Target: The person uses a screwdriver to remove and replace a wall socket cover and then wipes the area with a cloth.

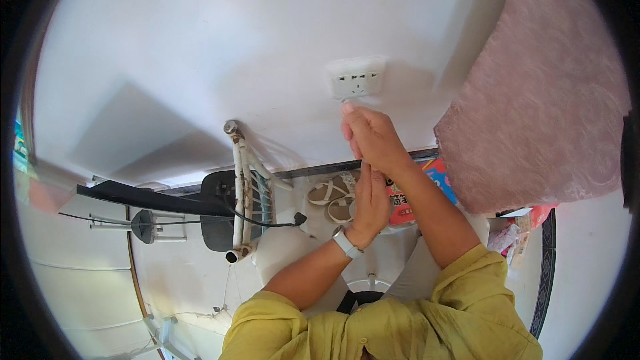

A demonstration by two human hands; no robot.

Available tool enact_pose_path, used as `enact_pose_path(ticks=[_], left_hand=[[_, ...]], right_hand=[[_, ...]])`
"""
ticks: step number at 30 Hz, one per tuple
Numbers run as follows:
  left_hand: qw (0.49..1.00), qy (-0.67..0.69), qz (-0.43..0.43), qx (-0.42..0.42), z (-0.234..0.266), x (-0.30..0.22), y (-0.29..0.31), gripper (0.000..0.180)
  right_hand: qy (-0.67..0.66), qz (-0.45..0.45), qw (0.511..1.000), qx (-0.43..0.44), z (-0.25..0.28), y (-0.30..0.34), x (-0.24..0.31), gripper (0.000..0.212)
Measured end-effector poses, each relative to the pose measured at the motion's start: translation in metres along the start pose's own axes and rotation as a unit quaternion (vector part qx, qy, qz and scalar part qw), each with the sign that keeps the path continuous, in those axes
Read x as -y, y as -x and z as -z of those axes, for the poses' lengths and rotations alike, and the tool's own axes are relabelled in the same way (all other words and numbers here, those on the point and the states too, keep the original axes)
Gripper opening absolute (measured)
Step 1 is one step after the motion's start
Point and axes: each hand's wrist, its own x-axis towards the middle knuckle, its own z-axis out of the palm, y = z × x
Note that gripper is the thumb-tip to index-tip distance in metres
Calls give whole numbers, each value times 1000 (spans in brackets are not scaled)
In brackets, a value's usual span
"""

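A white wall socket (pixel 359 85) with several holes sits in the pale wall. Just under its lower edge is my right hand (pixel 377 135). The right fingers are closed, with thumb and fingertips close to the plate's lower left; what they hold, if anything, is too small to make out. Below it, my left hand (pixel 372 201) points upward with its fingers stretched out, their tips touching or very near the heel of the right hand. Nothing shows in the left hand. A light-strapped watch (pixel 347 243) is on my left wrist.
Left of my hands stands a rusty white metal frame (pixel 241 193) with a black cord and plug (pixel 300 219). Sandals (pixel 331 193) and a red printed package (pixel 403 208) lie by the wall. A pink patterned cloth (pixel 533 107) covers something at right.
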Motion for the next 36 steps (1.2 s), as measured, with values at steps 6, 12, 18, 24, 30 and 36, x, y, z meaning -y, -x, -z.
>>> enact_pose_path(ticks=[6,12,18,24,30,36], left_hand=[[996,-25,-84,28,-12,-7,-4,33],[991,77,57,92,-17,-2,-4,23],[975,139,136,111,-10,-5,-7,24],[990,76,70,98,-8,-3,-23,29],[989,98,84,-78,0,-17,-47,29],[976,125,153,-88,13,-42,-72,37]], right_hand=[[-75,-53,995,-35,35,12,-11,44],[-177,-60,978,-91,59,15,-21,34],[-179,-16,982,-51,50,20,-28,35],[-94,119,981,-117,49,16,-29,39],[261,309,886,-227,62,7,-43,46],[232,300,902,-205,52,8,-35,41]])
